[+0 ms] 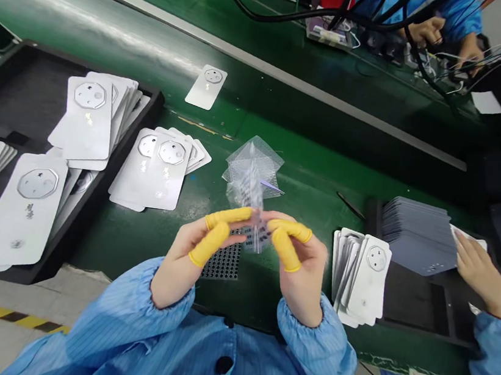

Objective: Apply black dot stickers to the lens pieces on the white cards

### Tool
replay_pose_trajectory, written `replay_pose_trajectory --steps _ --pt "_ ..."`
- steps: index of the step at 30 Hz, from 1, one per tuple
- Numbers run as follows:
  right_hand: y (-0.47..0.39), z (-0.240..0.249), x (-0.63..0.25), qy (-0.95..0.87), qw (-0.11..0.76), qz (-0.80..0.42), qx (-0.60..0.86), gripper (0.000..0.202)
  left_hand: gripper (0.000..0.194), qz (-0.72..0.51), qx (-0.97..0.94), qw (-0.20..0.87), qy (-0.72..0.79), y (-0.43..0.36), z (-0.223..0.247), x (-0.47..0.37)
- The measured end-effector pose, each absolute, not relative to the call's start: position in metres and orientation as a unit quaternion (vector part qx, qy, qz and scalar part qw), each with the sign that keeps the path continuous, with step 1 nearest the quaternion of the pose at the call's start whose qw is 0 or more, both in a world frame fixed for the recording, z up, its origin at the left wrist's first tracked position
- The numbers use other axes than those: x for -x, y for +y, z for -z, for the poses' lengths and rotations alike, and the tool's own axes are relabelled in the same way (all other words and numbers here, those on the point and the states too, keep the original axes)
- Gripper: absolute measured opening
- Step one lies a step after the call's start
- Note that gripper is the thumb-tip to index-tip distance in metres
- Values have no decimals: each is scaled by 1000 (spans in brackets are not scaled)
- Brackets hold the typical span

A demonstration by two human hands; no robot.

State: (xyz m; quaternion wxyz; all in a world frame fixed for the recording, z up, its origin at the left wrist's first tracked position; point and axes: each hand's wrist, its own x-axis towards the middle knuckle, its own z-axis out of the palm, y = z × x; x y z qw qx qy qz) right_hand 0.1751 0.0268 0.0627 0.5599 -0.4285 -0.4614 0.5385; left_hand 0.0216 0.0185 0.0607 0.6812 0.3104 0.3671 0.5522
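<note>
My left hand (199, 245) and my right hand (298, 261) meet in front of me, with yellow finger cots on thumbs and forefingers. Between their fingertips they pinch a clear plastic sheet (256, 239) with dark dots, bent and partly blurred. Under my left fingers lies a sheet of black round dots (224, 264) on the green bench. Just beyond my hands is a loose pile of clear plastic sheets (254, 157), with thin tweezers (272, 187) across it. A white card stack (370, 280) with octagonal prints stands right of my right hand.
Fanned white cards (160, 169) lie left, beside a black tray (149, 113) of similar cards. A single card (206, 86) is farther back. Dark tweezers (350, 205) lie near grey panels (417, 234) at right, where a co-worker's hand (475, 269) reaches. Black cables (273, 17) hang ahead.
</note>
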Motion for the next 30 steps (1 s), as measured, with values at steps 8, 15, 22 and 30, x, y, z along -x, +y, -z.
replay_pose_trajectory --steps 8,15,22,30 --pt "30 -67 -174 -489 519 -581 393 15 34 -524 -400 617 429 11 -66 -27" --pt "27 -70 -176 -490 513 -601 369 17 24 -544 -367 616 435 17 -70 -24" --pt "27 -70 -178 -524 513 -575 363 24 23 -560 -323 648 403 15 -70 -23" --pt "27 -65 -182 -462 493 -644 358 9 15 -537 -372 611 446 17 -72 -20"
